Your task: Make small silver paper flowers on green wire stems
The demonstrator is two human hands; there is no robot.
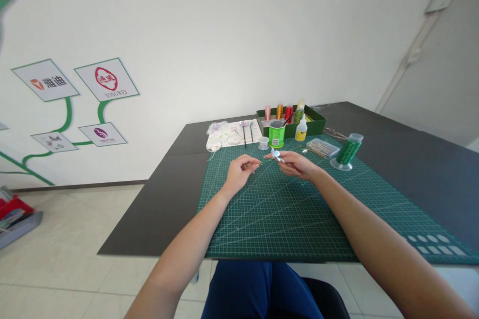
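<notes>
Above the cutting mat (pixel 269 219), my left hand (pixel 239 173) is closed in a pinch on one end of a thin green strand (pixel 266 161), which looks like wire or thread. My right hand (pixel 296 165) holds a small pale blue and white flower (pixel 276 154) between thumb and fingers, to the right of my left hand. The strand runs between the flower and my left fingertips. How it joins the flower is too small to make out.
Behind my hands stand a green tin (pixel 277 135), a small white tub (pixel 263 143), a glue bottle (pixel 301 129) and a dark green box (pixel 316 122) of thread spools. On the right are a clear case (pixel 322 148) and a green thread spool (pixel 348 152). Brushes lie on a white sheet (pixel 228 132).
</notes>
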